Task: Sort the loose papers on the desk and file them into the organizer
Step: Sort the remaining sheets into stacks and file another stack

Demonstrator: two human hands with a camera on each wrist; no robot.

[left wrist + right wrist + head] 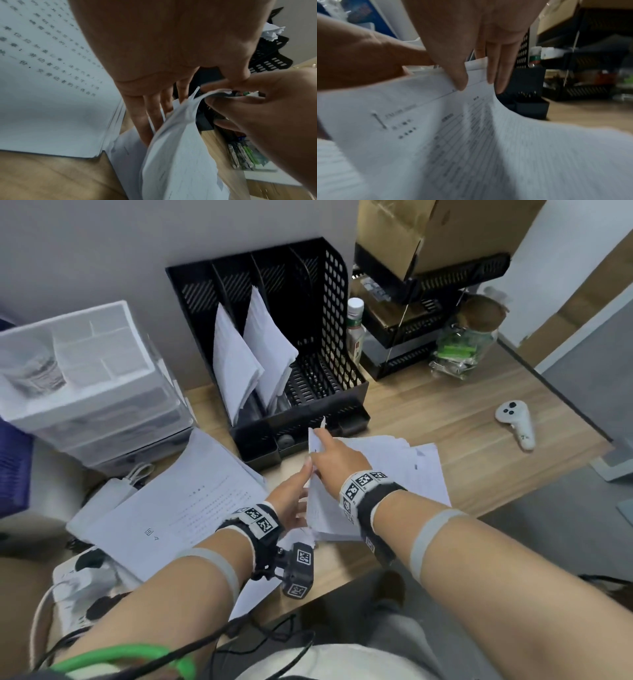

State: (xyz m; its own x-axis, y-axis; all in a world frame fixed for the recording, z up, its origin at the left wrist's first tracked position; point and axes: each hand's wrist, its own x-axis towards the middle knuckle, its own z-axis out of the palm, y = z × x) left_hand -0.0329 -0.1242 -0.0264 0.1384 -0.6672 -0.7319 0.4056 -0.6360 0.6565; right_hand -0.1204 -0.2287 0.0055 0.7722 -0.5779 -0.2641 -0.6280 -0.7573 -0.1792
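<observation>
The black mesh organizer (337, 313) stands at the back of the desk, with two white paper bundles (239, 354) leaning in its middle slots. A stack of printed text pages (178, 508) lies at the left. A second loose stack (424, 470) lies at the right. My right hand (325, 446) pinches the left edge of stapled table sheets (471, 135) between thumb and fingers (501, 81) and lifts them off that stack. My left hand (294, 494) reaches with straight fingers (154, 108) under the raised sheets (180, 155); its thumb touches the right hand (265, 108).
A white drawer unit (96, 392) stands at the left. Right of the organizer are a bottle (354, 333), black mesh trays with a cardboard box (428, 285) and a glass jar (462, 347). A white controller (517, 422) lies far right. A power strip (82, 577) sits near left.
</observation>
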